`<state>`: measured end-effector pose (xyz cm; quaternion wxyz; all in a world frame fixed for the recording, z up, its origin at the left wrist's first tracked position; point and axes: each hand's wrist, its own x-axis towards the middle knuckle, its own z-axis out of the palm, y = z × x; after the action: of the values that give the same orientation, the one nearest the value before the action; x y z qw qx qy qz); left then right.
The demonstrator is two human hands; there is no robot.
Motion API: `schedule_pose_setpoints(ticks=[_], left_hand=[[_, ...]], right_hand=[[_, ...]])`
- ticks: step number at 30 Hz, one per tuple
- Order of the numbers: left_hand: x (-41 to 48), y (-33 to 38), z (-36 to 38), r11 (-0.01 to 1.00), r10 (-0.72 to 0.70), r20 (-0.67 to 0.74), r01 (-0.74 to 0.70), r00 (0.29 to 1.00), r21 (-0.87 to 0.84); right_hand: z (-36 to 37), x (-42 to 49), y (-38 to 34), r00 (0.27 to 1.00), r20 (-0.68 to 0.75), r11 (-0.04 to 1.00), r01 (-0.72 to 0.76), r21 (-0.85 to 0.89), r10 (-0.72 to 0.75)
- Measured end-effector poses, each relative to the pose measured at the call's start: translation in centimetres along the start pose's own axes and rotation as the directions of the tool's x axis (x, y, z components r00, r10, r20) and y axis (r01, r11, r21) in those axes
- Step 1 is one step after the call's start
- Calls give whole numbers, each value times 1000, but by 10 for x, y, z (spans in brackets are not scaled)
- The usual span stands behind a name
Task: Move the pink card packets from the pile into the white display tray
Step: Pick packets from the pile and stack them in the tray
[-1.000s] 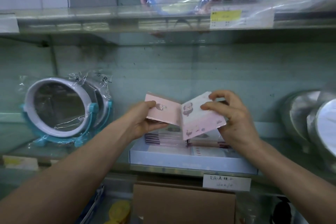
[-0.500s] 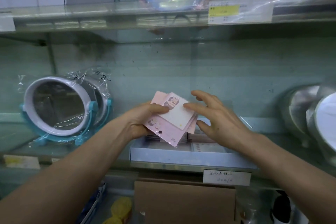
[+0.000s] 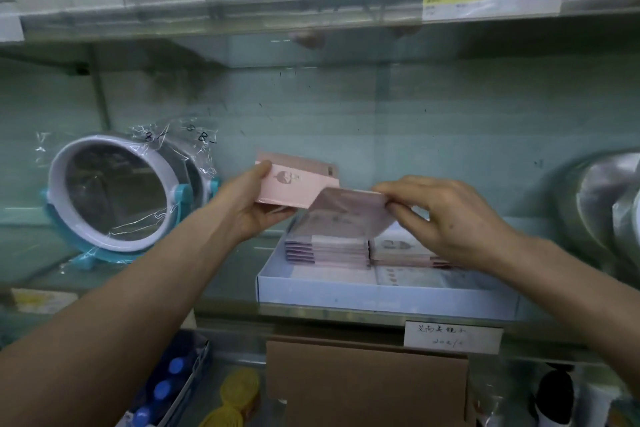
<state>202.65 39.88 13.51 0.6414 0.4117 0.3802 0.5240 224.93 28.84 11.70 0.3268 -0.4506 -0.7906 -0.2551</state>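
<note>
My left hand (image 3: 251, 206) grips a small stack of pink card packets (image 3: 298, 185) above the left end of the white display tray (image 3: 381, 296). My right hand (image 3: 446, 218) pinches one pink packet (image 3: 349, 215) by its upper right edge; it hangs tilted just over the left stack in the tray. Two stacks of packets (image 3: 329, 250) lie side by side at the back of the tray. The right stack (image 3: 398, 250) is partly hidden behind my right hand.
A round mirror (image 3: 114, 198) in plastic wrap on a teal stand sits left of the tray. Shiny wrapped goods (image 3: 606, 204) stand at the far right. A glass shelf (image 3: 311, 0) runs overhead. A handwritten label (image 3: 452, 336) and a cardboard box (image 3: 363, 381) lie below.
The packets were bunched together in my left hand. My right hand has since drawn one packet off to the right and lowered it toward the tray's left stack.
</note>
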Motion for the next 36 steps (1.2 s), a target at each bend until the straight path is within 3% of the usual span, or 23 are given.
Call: schedule_pose_setpoints(ticks=[5,12,14,18,20,22,24,26,31,36], left_hand=[[5,5,-1,997,68,-8,-68,998,-45],[5,2,7,992,108,-2,-108,994,-69],[5,-1,7,993,107,10,-107,994,-50],[4,-6,7,996,93,35,-92,995,-19],[5,-7,8,996,86,40,-86,995,-4],[4,-8,9,997,75,46,-76,996,7],[3,-11,9,998,61,65,-62,996,13],[2,-13,8,999,42,84,-43,996,17],[-3,-16,8,1000,-13,111,15,994,-14],[-22,-19,26,992,-120,192,112,974,53]], right_hand=[[0,1,-12,973,227,999,-53,-4,52],[25,14,-36,939,335,986,-22,-166,77],[26,15,-39,909,407,994,-52,-101,89],[30,13,-39,736,663,921,-341,188,137],[34,14,-36,639,747,882,-444,161,186],[35,15,-35,606,768,860,-487,155,205],[31,16,-36,619,758,836,-514,191,207],[22,14,-31,677,686,796,-556,239,267],[8,4,-4,795,309,801,-581,142,522],[11,4,-12,925,174,931,-356,85,338]])
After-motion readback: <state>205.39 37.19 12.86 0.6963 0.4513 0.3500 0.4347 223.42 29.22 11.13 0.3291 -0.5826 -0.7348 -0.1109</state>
